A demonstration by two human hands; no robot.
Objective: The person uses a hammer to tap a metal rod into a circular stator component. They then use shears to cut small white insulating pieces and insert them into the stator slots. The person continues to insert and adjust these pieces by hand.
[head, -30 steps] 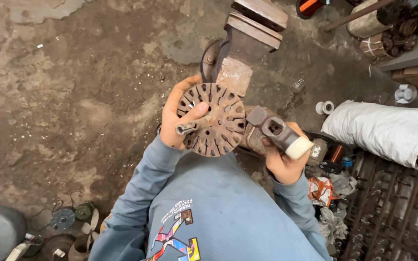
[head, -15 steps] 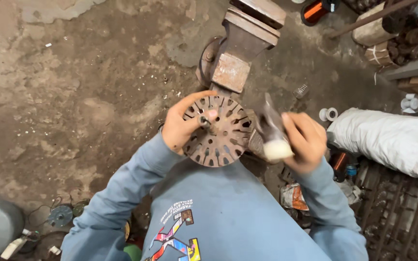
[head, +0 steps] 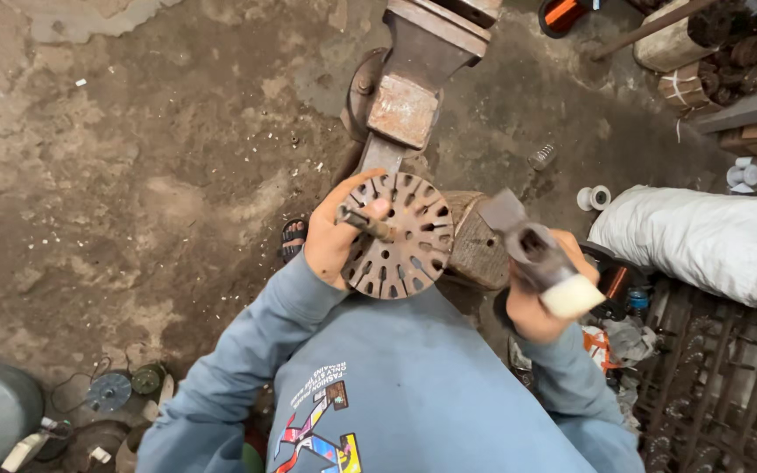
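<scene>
- The left hand has its grip closed around a rusty slotted metal disc at the disc's left edge, thumb lying across the face.
- The disc is round, brown with rust, and ringed with radial slots; it is held up in front of the chest, its face turned towards the camera.
- A short metal pin lies under the left thumb and slants across the disc towards its centre; whether it passes through the centre hole is hard to tell from this angle.
- The right hand has its grip closed on a hammer, fist around the pale end of the handle, the dark head pointing up and to the left.
- The hammer head sits just to the right of the disc, apart from it, not touching.
- Behind the disc a wooden block shows between the two hands.
- Above the disc stands a heavy bench vise, rusty, rising from the dirt floor.
- A white sack lies to the right, with rolls of white tape near it on the floor.
- The person wears a blue sweatshirt with a coloured print on the front.
</scene>
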